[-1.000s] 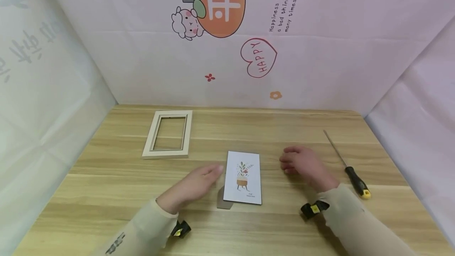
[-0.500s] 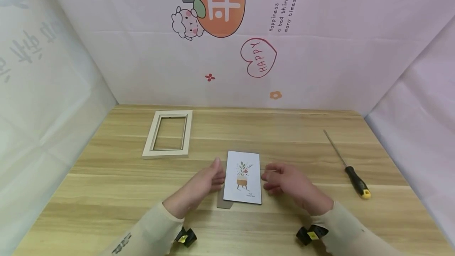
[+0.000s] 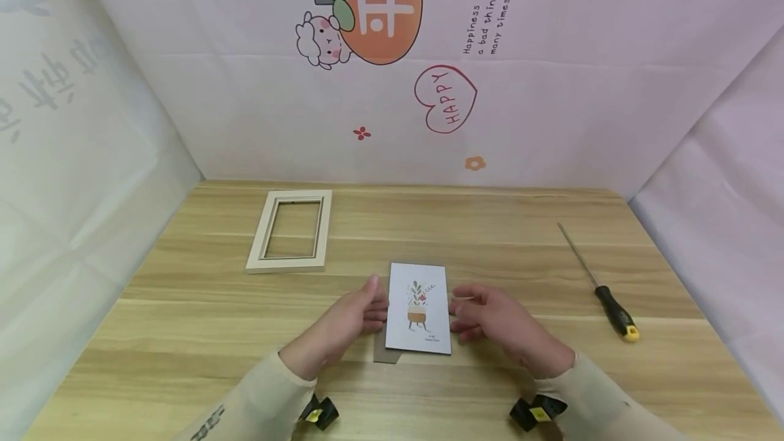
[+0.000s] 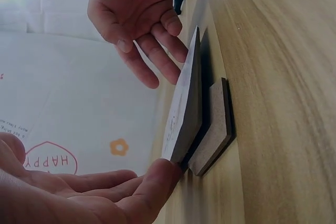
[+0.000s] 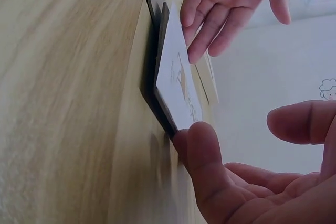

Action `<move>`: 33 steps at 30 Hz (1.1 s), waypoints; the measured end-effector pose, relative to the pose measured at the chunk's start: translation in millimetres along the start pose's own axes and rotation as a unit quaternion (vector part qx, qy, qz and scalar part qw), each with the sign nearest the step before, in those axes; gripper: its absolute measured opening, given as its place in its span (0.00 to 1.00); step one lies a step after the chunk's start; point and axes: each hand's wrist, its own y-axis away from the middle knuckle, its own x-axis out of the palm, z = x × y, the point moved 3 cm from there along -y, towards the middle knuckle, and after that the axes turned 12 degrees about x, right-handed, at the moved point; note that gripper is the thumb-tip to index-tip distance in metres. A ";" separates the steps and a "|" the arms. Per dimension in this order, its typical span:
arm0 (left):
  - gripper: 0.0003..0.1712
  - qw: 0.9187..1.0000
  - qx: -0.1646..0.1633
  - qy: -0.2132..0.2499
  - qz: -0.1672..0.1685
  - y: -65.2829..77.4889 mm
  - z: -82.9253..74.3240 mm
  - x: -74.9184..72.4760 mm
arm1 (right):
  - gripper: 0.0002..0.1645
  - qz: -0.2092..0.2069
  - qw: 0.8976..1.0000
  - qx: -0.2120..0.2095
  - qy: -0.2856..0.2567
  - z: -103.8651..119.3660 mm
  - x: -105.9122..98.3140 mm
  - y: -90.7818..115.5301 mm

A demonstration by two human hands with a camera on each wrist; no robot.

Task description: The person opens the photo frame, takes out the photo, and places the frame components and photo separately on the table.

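Observation:
In the head view a white picture card with a printed potted plant lies on a dark-edged backing board in the middle of the table. A brown stand flap shows under the board in the left wrist view, and the board sits raised above the tabletop there. My left hand touches the board's left edge with its fingertips, thumb up. At the opposite edge, my right hand has its fingertips against the board, fingers loosely extended. The right wrist view shows a fingertip at the board's lower corner.
An off-white picture frame with an open middle lies at the back left of the wooden table. On the right is a screwdriver with a black and yellow handle. A printed white cloth hangs behind the table.
My right hand has moved left and nearer to me, up to the board. The left hand has turned thumb-up at the other edge. Card and board have shifted very slightly towards me.

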 end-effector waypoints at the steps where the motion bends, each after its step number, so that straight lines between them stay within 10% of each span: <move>1: 0.46 1.000 0.001 -0.001 0.000 0.1 -0.6 0.1 | 0.27 0.000 1.000 0.000 -0.001 0.2 0.2 0.5; 19: 0.42 1.000 0.013 0.011 0.002 0.5 -4.6 2.0 | 0.29 -0.060 0.997 0.012 -0.048 -12.4 8.2 -13.3; 33: 0.30 1.000 -0.008 0.007 -0.016 -3.1 0.7 0.2 | 0.13 -0.055 0.996 0.027 -0.069 -9.2 14.4 -10.4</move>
